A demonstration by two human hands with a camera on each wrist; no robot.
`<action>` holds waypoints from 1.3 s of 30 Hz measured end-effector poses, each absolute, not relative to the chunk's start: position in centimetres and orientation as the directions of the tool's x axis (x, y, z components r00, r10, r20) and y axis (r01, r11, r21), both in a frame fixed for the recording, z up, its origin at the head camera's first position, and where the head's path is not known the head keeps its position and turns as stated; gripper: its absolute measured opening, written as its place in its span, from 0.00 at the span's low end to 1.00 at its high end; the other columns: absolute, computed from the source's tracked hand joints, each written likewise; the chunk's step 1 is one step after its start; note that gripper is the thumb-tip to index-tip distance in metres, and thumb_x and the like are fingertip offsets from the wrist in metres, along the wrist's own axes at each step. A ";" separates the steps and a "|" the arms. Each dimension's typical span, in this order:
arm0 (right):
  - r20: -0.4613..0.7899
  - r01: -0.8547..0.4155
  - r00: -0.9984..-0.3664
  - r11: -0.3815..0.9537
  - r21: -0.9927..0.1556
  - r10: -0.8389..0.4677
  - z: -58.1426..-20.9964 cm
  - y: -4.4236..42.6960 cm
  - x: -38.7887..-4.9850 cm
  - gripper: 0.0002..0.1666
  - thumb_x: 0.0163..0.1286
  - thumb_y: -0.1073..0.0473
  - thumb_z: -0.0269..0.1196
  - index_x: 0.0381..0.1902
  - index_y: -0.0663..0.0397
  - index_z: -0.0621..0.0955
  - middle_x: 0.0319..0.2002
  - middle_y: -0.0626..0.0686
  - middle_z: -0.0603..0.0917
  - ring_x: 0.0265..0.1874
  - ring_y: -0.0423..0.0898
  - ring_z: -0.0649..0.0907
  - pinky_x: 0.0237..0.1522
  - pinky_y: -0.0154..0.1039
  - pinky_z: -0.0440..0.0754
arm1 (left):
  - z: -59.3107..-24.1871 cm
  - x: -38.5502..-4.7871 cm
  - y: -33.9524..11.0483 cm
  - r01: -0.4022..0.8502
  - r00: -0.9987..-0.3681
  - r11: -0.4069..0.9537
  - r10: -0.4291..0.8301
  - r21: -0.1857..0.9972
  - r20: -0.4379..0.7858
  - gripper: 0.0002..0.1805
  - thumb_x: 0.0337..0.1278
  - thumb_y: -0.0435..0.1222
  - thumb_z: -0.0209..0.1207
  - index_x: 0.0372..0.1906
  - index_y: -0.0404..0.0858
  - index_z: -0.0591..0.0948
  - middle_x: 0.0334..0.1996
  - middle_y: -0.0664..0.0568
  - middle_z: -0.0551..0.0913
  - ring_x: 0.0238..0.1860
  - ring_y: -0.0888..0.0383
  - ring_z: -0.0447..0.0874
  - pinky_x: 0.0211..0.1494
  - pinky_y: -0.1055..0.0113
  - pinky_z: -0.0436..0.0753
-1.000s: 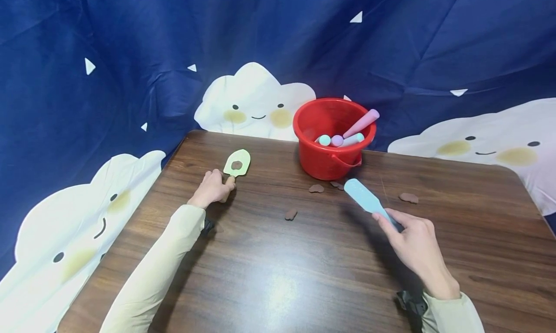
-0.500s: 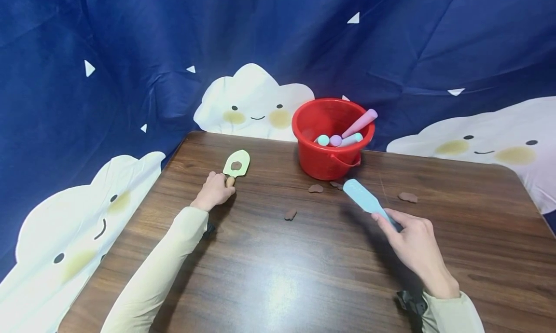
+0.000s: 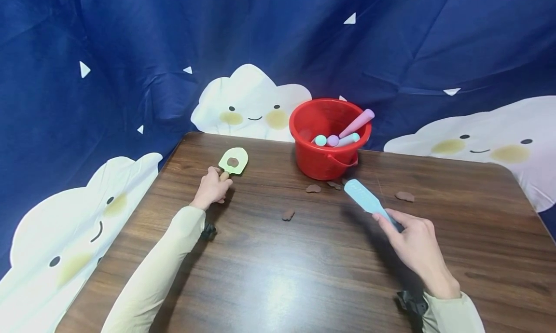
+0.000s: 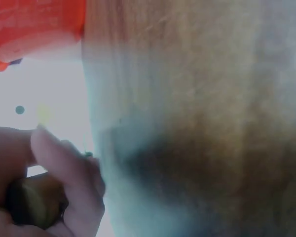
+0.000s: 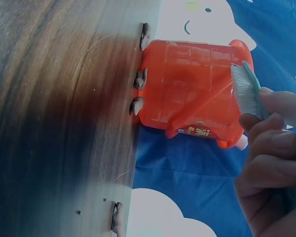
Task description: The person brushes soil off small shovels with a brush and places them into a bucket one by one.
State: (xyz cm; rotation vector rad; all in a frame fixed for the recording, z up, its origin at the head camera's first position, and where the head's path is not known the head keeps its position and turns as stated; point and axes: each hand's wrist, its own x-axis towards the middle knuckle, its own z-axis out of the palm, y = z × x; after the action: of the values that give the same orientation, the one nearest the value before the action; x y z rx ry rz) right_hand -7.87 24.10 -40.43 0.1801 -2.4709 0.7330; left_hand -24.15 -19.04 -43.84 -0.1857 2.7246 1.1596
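Observation:
In the head view my left hand (image 3: 210,188) grips the short wooden handle (image 3: 224,176) of a small pale green shovel (image 3: 240,168) at the table's far left. A brown piece (image 3: 232,162) shows on its blade. The left wrist view has the curled fingers (image 4: 64,173) round the handle's end, but not the blade. On the right, my right hand (image 3: 419,243) holds a light blue brush (image 3: 364,198) above the table. Its white bristles (image 5: 244,91) show in the right wrist view. Flat brown pieces lie near it, among them one (image 3: 405,196) to its right and another (image 3: 288,215) to its left.
A red bucket (image 3: 319,161) stands at the back of the wooden table (image 3: 243,275). Inside it are several pastel-handled things, with a pink handle (image 3: 358,123) leaning over the rim. Brown pieces (image 3: 313,188) lie before the bucket. A blue cloud-printed cloth (image 3: 143,43) hangs behind.
My left hand has shifted its hold on the shovel's handle, and the blade has turned, showing a wider face. The right hand and brush stay where they were.

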 end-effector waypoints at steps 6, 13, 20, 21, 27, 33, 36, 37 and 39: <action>0.541 -0.276 -0.840 0.838 -0.471 0.027 -40.6 24.2 -7.8 0.16 0.55 0.60 0.71 0.39 0.65 0.86 0.30 0.62 0.88 0.17 0.39 0.72 0.24 0.25 0.70 | -43.7 -23.7 -18.7 -0.172 -0.981 0.666 -0.051 0.726 -0.186 0.24 0.63 0.43 0.46 0.56 0.30 0.74 0.28 0.45 0.79 0.13 0.62 0.74 0.16 0.71 0.77; 0.526 -0.281 -0.850 0.827 -0.486 0.020 -40.9 23.8 -7.8 0.16 0.52 0.61 0.72 0.38 0.65 0.86 0.31 0.61 0.88 0.18 0.34 0.71 0.25 0.23 0.70 | -42.5 -21.9 -16.6 -0.259 -0.953 0.381 0.047 0.888 -0.298 0.20 0.69 0.40 0.45 0.52 0.27 0.73 0.27 0.51 0.81 0.16 0.63 0.74 0.18 0.73 0.75; 0.509 -0.299 -0.861 0.795 -0.528 0.015 -40.9 22.9 -8.0 0.15 0.52 0.61 0.73 0.38 0.62 0.87 0.29 0.57 0.89 0.21 0.35 0.75 0.27 0.22 0.70 | -41.0 -19.3 -13.1 -0.406 -0.847 0.136 0.317 0.904 -0.428 0.10 0.70 0.35 0.45 0.48 0.32 0.67 0.28 0.53 0.81 0.19 0.63 0.79 0.20 0.75 0.75; 0.504 -0.301 -0.863 0.788 -0.536 0.013 -40.8 22.7 -8.0 0.15 0.52 0.61 0.73 0.38 0.62 0.87 0.29 0.57 0.89 0.22 0.33 0.75 0.27 0.21 0.71 | -40.8 -18.9 -12.6 -0.428 -0.827 0.116 0.349 0.896 -0.440 0.09 0.70 0.34 0.45 0.48 0.32 0.67 0.28 0.53 0.81 0.19 0.62 0.80 0.21 0.75 0.75; 0.443 -0.304 -0.897 0.746 -0.593 -0.014 -40.4 21.7 -8.1 0.16 0.55 0.59 0.72 0.41 0.61 0.87 0.32 0.56 0.89 0.27 0.29 0.78 0.29 0.19 0.73 | -40.4 -16.2 -10.1 -0.508 -0.740 0.071 0.474 0.858 -0.477 0.13 0.67 0.33 0.48 0.50 0.29 0.66 0.29 0.51 0.83 0.23 0.61 0.84 0.24 0.74 0.78; 0.355 -0.292 -0.932 0.716 -0.634 -0.065 -40.0 20.5 -8.1 0.16 0.58 0.57 0.70 0.43 0.59 0.87 0.34 0.54 0.89 0.32 0.33 0.83 0.33 0.22 0.78 | -40.7 -14.0 -8.1 -0.525 -0.684 0.075 0.555 0.848 -0.473 0.10 0.66 0.31 0.48 0.48 0.34 0.64 0.33 0.49 0.83 0.27 0.58 0.86 0.29 0.71 0.82; 0.305 -0.284 -0.947 0.707 -0.648 -0.100 -39.9 19.8 -8.2 0.16 0.59 0.54 0.70 0.43 0.56 0.87 0.35 0.51 0.90 0.33 0.34 0.83 0.34 0.28 0.81 | -41.0 -13.1 -7.3 -0.528 -0.668 0.048 0.592 0.848 -0.451 0.15 0.67 0.30 0.48 0.53 0.29 0.62 0.36 0.46 0.83 0.28 0.58 0.86 0.31 0.71 0.85; 0.291 -0.287 -0.949 0.706 -0.648 -0.118 -39.9 19.6 -8.3 0.16 0.60 0.53 0.69 0.43 0.55 0.87 0.35 0.49 0.89 0.32 0.34 0.83 0.34 0.29 0.82 | -41.1 -12.9 -7.0 -0.529 -0.664 0.042 0.601 0.847 -0.445 0.17 0.67 0.30 0.48 0.55 0.27 0.62 0.37 0.46 0.82 0.29 0.58 0.86 0.32 0.71 0.85; 0.278 -0.300 -0.949 0.701 -0.647 -0.150 -39.9 19.3 -8.4 0.16 0.60 0.52 0.69 0.43 0.54 0.87 0.34 0.48 0.89 0.31 0.34 0.82 0.33 0.32 0.82 | -41.2 -12.4 -6.5 -0.528 -0.658 0.035 0.615 0.849 -0.435 0.19 0.67 0.29 0.47 0.58 0.23 0.60 0.36 0.46 0.80 0.29 0.59 0.86 0.33 0.71 0.86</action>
State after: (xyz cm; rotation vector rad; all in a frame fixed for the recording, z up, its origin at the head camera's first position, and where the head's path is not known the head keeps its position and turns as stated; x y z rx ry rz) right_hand -8.40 19.26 -39.91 0.3622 -2.7050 1.0824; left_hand -12.41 -6.52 -41.20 0.0931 1.4838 1.7451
